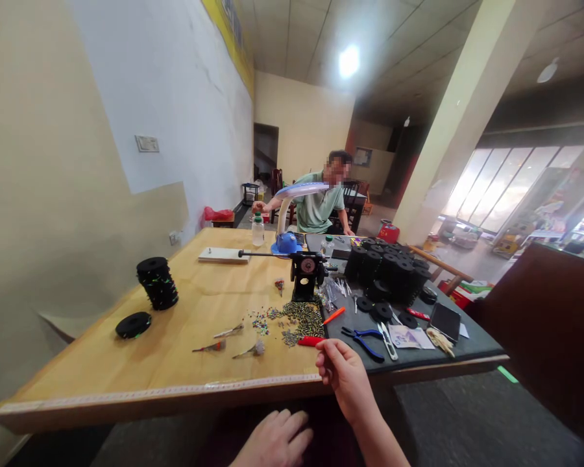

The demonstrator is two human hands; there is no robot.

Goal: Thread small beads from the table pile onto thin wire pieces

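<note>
My right hand (343,373) is raised over the table's front edge, thumb and fingertips pinched together. Whatever is in the pinch is too small or hidden to make out. A red-handled tool (310,340) lies by the fingertips; I cannot tell whether they touch it. My left hand (278,439) is low in front of the table edge, its fingers loosely bent and slightly apart, with nothing seen in it. Beyond the right hand lie a pile of small black-and-brass pieces (305,318), scattered coloured beads (259,322) and an orange pen-like tool (334,316).
A black hand-cranked device (305,275) with a long rod stands mid-table before a blue lamp (287,243). Black foam discs are stacked left (156,283) and right (389,269). Blue-handled pliers (367,340) and a knife (388,342) lie right. A person (316,211) sits opposite.
</note>
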